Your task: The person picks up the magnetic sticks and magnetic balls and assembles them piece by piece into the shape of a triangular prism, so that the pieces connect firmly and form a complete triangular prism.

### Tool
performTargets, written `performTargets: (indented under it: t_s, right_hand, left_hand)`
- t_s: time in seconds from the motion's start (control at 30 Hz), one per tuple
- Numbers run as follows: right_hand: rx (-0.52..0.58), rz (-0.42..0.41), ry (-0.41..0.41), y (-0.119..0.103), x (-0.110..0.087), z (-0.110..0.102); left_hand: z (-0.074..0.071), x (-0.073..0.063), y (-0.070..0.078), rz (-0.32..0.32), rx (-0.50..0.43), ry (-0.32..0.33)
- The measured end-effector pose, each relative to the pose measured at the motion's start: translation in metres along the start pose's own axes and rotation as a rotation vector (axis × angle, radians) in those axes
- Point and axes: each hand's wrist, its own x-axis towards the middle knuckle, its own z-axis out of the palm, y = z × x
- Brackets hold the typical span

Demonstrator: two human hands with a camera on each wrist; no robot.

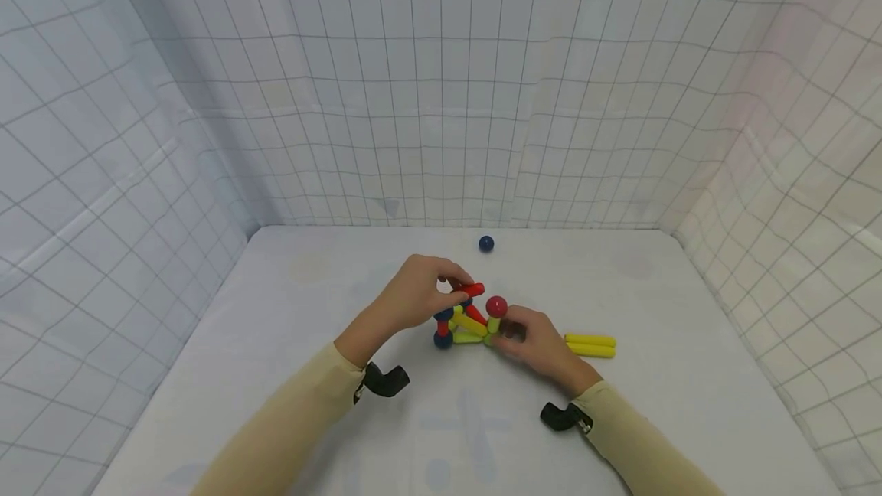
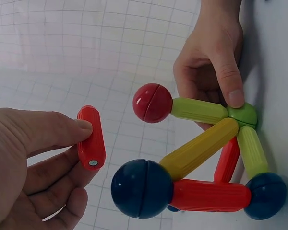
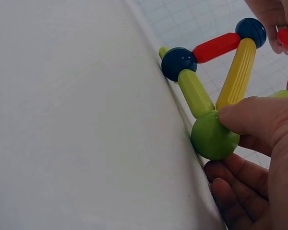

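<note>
Bumping the frame, short of the surface's far edge, could collapse it, left hand pinching red rod, right hand green ball.

Six balls show: one red ball, one green ball and four blue balls, one of them loose at twelve o'clock from the joined structure. Visible sticks number at least nine: three red sticks, three yellow-green sticks and three yellow sticks, two lying toward three o'clock.
</note>
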Motion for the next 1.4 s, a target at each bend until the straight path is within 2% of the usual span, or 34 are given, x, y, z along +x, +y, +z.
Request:
performTargets:
  t_s: [0.27, 0.5, 0.6, 1.13, 1.4]
  right_hand:
    - [-0.003, 0.003, -0.003, 0.002, -0.001, 0.001]
    - [-0.009, 0.004, 0.0, 0.002, -0.001, 0.001]
    - [-0.003, 0.009, 0.002, 0.001, 0.0, 0.001]
    - [0.011, -0.001, 0.002, 0.003, 0.001, 0.001]
    - [0.022, 0.005, 0.002, 0.002, 0.0, 0.001]
  left_hand:
    - [0.012, -0.001, -0.003, -0.016, -0.013, -0.035]
    - [0.015, -0.002, -0.002, -0.049, -0.001, -0.089]
    - [0.017, -0.002, -0.003, -0.044, 0.006, -0.098]
    - [0.024, -0.002, -0.007, -0.046, 0.027, -0.109]
    - [0.027, -0.005, -0.012, -0.033, 0.001, -0.087]
